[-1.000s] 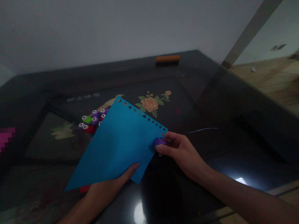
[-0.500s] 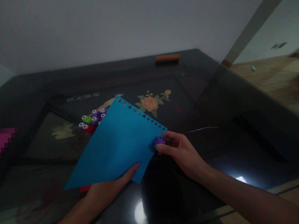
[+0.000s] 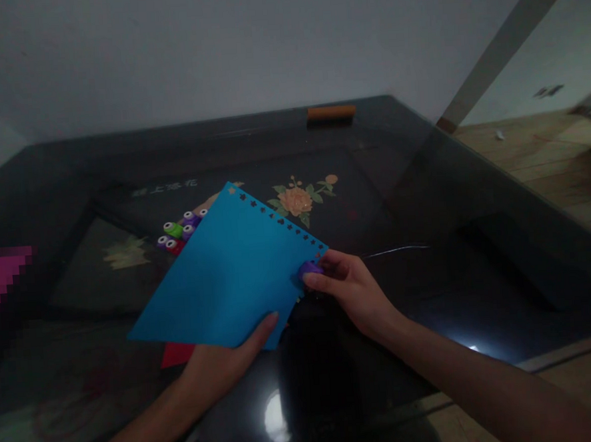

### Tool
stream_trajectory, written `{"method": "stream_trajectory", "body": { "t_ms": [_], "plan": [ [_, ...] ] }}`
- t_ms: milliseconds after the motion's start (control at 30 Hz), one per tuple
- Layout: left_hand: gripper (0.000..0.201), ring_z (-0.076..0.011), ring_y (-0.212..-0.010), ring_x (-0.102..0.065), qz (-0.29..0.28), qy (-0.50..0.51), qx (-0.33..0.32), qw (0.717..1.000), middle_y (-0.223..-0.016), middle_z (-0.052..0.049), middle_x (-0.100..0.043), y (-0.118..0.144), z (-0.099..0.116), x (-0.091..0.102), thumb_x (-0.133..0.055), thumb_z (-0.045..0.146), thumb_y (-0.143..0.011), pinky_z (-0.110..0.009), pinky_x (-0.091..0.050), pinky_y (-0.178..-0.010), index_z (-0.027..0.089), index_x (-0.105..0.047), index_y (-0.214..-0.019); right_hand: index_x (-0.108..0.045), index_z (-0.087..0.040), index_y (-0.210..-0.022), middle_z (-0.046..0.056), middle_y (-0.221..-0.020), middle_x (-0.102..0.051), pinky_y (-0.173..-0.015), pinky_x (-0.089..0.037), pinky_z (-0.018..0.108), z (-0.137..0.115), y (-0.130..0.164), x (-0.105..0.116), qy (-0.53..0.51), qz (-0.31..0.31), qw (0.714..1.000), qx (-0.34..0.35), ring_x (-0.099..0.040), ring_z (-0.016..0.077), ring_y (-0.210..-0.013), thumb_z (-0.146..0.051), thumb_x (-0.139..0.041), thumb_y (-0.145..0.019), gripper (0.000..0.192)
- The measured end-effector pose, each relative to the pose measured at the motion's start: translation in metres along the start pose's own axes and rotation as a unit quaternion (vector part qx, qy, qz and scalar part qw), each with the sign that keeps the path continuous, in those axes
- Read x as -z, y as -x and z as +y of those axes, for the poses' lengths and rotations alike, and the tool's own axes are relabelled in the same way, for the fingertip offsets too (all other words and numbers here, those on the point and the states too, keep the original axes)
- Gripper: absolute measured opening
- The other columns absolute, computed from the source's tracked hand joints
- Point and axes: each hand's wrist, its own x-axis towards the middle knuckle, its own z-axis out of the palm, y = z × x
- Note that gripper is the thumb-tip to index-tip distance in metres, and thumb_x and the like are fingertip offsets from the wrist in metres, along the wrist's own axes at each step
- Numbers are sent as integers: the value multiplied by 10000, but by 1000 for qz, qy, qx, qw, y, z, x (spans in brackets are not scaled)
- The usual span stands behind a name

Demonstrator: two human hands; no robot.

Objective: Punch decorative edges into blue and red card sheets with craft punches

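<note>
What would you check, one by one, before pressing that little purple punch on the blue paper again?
1. Left hand grips the blue paper at its near edge, thumb on top: ok.
2. Right hand pinches the purple punch: ok.
3. Punch sits on the paper's right corner, at the end of the row of punched holes: ok.
4. Paper fully seated in the punch slot: cannot tell, fingers and punch hide it.
5. Paper flat, with no fold or curl: ok.
6. Spare punches lie on the dark table, behind the paper's far left edge, away from both hands: ok.
</note>
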Motion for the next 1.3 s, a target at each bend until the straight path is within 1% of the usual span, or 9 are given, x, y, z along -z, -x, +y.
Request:
{"method": "stream_trajectory", "body": {
  "t_ms": [100,233,333,467,700,900,1133,1233,1300],
  "plan": [
    [385,-289,-909,-683,-22,67,35,997,-817,-72,-750,-4,3,0,-509,530,-779,-496,-446,-979,208,-690,-886,-676,-184,-820,6,-782,-675,-738,-486,294,2,-2,-1,7,-2,1000,9,-601,137,-740,-304,-791,-632,251],
    [309,-288,-891,-681,38,81,55,994,-775,-53,-738,-6,14,3,-537,489,-746,-493,-470,-946,220,-669,-822,-665,-179,-793,-8,-748,-657,-686,-467,267,5,-4,-1,16,-1,1000,21,-581,117,-688,-293,-784,-643,222],
    [310,-265,-725,-695,-14,123,81,989,-702,-56,-729,-7,19,6,-538,487,-764,-444,-539,-820,201,-649,-717,-659,-181,-789,-8,-754,-656,-686,-463,271,6,-4,-1,16,0,1000,24,-580,116,-682,-294,-779,-650,216],
    [361,-238,-639,-683,-67,165,89,980,-709,-63,-736,-8,21,8,-512,498,-798,-383,-559,-699,174,-669,-768,-654,-179,-775,-6,-744,-654,-688,-465,281,7,-5,-1,24,3,999,34,-578,118,-669,-306,-783,-638,226],
    [411,-268,-720,-695,-45,137,90,985,-715,-68,-746,-12,20,10,-526,544,-742,-415,-492,-890,182,-720,-755,-660,-191,-816,-5,-792,-672,-713,-482,289,9,-6,-4,29,55,997,41,-601,135,-718,-267,-820,-563,309],
    [366,-273,-750,-703,-38,174,98,979,-718,-62,-751,-14,20,11,-556,512,-741,-397,-513,-868,191,-731,-764,-677,-207,-883,12,-864,-702,-807,-499,347,8,-5,-4,6,51,999,16,-639,158,-786,-248,-827,-561,358],
    [379,-278,-787,-698,-7,164,91,982,-730,-58,-750,-18,13,13,-533,515,-755,-397,-471,-949,204,-745,-791,-691,-197,-978,56,-985,-722,-932,-467,396,7,-4,-2,-16,-5,1000,-4,-667,185,-898,-348,-748,-697,325],
    [315,-310,-1002,-643,86,113,101,985,-870,-65,-751,-22,8,14,-586,493,-703,-420,-345,-1074,220,-729,-766,-695,-172,-964,79,-953,-727,-938,-467,406,7,-6,-1,-32,-14,999,-14,-675,202,-903,-419,-687,-760,321],
    [287,-318,-1100,-592,122,91,103,983,-905,-63,-746,-24,6,16,-599,477,-688,-427,-284,-1111,229,-722,-764,-700,-161,-945,89,-925,-730,-935,-468,416,7,-8,1,-40,-9,999,-23,-682,209,-887,-475,-650,-782,358]
  ]
}}
